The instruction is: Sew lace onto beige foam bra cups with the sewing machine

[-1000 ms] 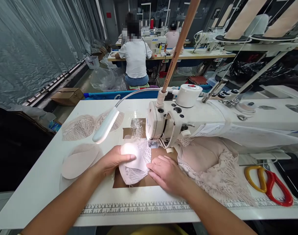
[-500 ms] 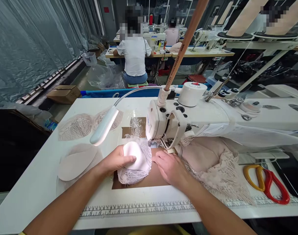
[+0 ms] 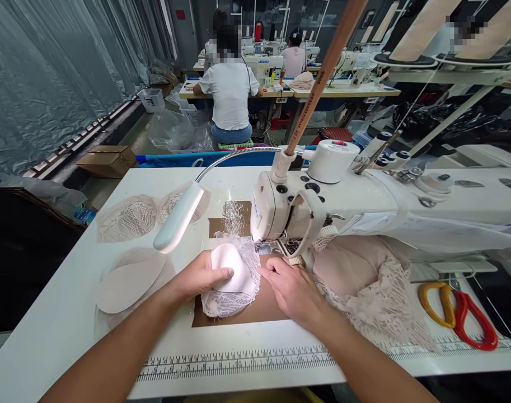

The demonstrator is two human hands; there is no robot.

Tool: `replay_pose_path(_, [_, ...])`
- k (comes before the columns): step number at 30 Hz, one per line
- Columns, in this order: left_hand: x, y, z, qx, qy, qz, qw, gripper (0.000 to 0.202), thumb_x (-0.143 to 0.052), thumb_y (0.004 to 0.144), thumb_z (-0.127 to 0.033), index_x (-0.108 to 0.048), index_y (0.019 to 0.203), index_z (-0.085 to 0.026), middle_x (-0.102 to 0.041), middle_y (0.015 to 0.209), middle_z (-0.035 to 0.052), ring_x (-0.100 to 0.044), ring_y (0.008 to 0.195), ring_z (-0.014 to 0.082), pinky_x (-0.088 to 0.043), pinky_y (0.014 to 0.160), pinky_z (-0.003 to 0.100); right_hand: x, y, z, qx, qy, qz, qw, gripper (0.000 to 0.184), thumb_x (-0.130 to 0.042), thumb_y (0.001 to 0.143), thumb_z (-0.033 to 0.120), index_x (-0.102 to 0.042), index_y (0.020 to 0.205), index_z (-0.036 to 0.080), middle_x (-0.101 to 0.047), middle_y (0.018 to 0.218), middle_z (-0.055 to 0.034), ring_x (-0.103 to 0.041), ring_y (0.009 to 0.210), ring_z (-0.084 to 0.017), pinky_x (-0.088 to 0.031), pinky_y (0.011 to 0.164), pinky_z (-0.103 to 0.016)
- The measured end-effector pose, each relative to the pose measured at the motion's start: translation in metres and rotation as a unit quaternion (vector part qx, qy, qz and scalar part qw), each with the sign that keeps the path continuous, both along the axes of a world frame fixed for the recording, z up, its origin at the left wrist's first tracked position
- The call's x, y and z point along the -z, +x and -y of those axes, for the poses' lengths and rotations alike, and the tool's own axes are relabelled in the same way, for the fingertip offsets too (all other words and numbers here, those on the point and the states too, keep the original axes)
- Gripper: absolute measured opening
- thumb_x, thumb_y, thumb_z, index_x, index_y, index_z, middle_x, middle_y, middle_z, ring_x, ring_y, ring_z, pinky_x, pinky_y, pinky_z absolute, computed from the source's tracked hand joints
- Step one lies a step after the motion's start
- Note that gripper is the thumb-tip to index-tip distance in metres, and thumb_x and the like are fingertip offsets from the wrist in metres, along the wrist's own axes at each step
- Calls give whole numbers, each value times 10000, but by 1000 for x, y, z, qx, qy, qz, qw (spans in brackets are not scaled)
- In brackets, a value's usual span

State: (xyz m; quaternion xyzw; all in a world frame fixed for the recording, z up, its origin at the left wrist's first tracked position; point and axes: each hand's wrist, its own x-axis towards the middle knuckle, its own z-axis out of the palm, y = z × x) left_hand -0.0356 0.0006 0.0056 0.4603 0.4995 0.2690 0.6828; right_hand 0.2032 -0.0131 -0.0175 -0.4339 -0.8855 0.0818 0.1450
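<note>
My left hand (image 3: 207, 274) grips a pale padded bra cup (image 3: 234, 268), thumb on top and the other fingers underneath. White lace (image 3: 228, 302) covers the cup's lower and right borders. The cup's far right edge lies by the presser foot of the white sewing machine (image 3: 267, 218); the needle itself is too small to make out. From the right, my right hand (image 3: 291, 282) reaches in with its index finger stretched to the lace edge. Its other fingers are bent above the brown patch (image 3: 272, 305) of the table, with nothing visible in them.
Lace pieces (image 3: 127, 218) and smooth cup pieces (image 3: 131, 282) lie on the left. A lamp (image 3: 179, 218) arches over the table. Beige lace fabric (image 3: 360, 268), scissors (image 3: 456, 313) and a dark phone-like slab (image 3: 498, 296) are on the right. A printed ruler (image 3: 238, 364) runs along the front edge.
My right hand's fingers have shifted slightly, the index finger now more extended against the lace edge. The cup and my left hand stay nearly where they were.
</note>
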Motion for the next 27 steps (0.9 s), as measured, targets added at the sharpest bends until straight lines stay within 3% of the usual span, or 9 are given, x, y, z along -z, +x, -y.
replay_pose_path(13, [9,-2,-9,-29,54,-10,998,455,-743,728,-392,-644,1056,-93,-708,928,94,-651,858,241,-509,723,292,1,-9,-7,67,4,80,995,480,-445,853,54,-584,1292,190,-629,939,-75,-515,747,-181,-346,622,-293])
replay_pose_path(19, [10,-2,-11,-48,67,-1,997,516,-741,727,-415,-623,1106,-85,-703,970,119,-651,914,277,-518,771,338,2,-8,-7,87,21,99,991,469,-448,835,40,-618,1252,171,-652,954,-80,-536,754,-193,-368,623,-301])
replay_pose_path(27, [13,-1,-12,-60,85,13,995,549,-734,729,-431,-599,1134,-85,-698,996,131,-643,961,301,-517,797,364,-1,-11,-6,50,37,78,995,471,-471,823,38,-621,1248,179,-650,882,-75,-521,711,-180,-355,591,-285])
